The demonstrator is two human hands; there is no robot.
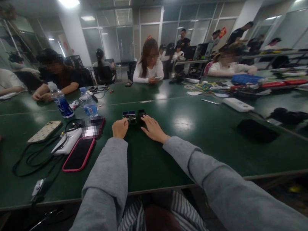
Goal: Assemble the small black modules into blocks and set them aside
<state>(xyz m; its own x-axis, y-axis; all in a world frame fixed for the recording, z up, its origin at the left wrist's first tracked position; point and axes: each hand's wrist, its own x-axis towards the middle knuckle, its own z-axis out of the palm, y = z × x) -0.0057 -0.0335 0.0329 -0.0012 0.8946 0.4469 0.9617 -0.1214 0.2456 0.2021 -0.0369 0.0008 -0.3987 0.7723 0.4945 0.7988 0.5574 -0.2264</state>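
On the green table, my left hand has its fingers curled closed at the left side of a small dark block with a grid of shiny panels. Its exact kind is too small to tell. To the right, my right hand lies with its fingers stretched out, the fingertips on or against a small black object. That black piece stands just beside the panelled block and is partly covered by the fingers. Grey sleeves cover both my forearms.
To the left lie a pink-rimmed phone, a white power bank, black cables and a patterned phone. Two water bottles stand behind. At right are a white box-shaped device and a black pouch. Other people sit around the table.
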